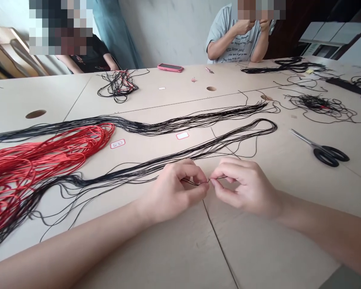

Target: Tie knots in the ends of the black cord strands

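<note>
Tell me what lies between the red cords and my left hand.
Thin black cords cross the table between the red cords and left hand, in the head view.

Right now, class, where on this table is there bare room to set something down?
Bare table lies between the forearms, below the left hand and right hand pinching a thin black cord. Another patch: between the right hand and the scissors. Crowded: red cords and black cord bundles at left and centre, tangles far right.

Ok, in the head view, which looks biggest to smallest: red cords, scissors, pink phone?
1. red cords
2. scissors
3. pink phone
The pink phone lies farther from the camera, so its place against the scissors is unsure.
</note>
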